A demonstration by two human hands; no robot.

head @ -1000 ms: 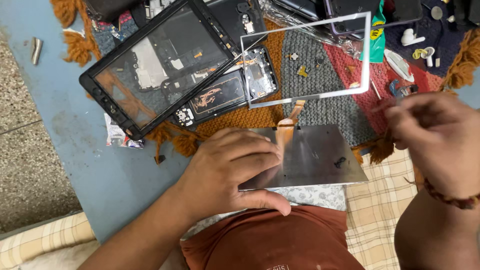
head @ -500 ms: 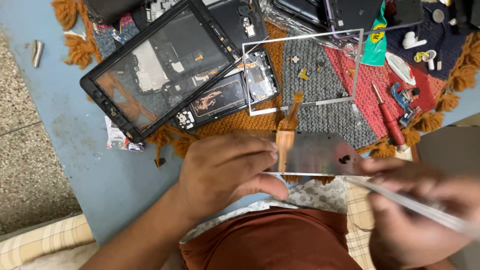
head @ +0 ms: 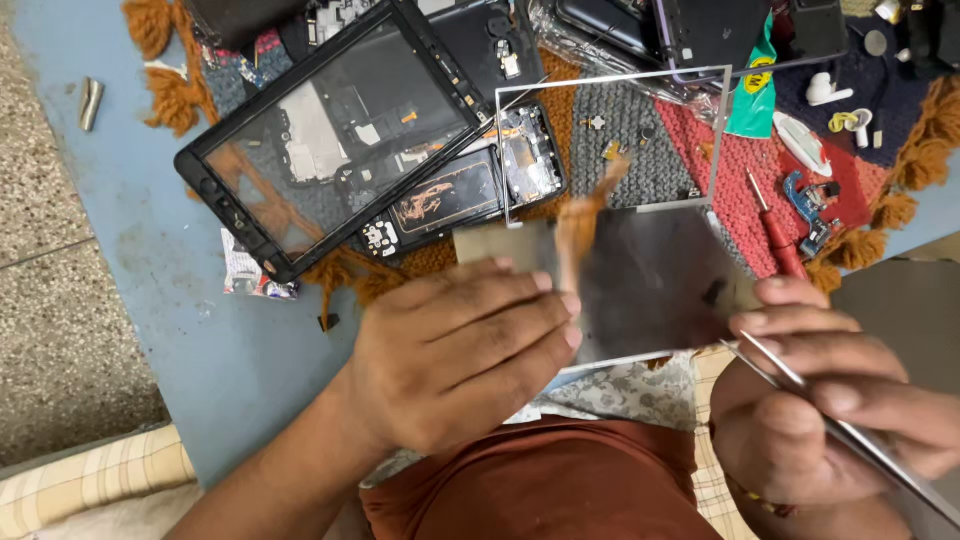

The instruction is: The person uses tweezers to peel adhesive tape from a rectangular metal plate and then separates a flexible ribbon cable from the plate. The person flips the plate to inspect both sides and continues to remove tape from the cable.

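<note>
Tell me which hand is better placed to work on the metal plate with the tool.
Right, probably. The right hand holds the thin metal tool, tip near the metal plate edge. The left hand lies flat on the plate, pinning it.

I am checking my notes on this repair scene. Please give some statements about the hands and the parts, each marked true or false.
1. The left hand presses on the grey metal plate. True.
2. The right hand is empty. False: it holds thin metal tweezers.
3. A red screwdriver lies on the knitted mat. True.
4. The black tablet frame lies right of the plate. False: it lies to the upper left.
</note>
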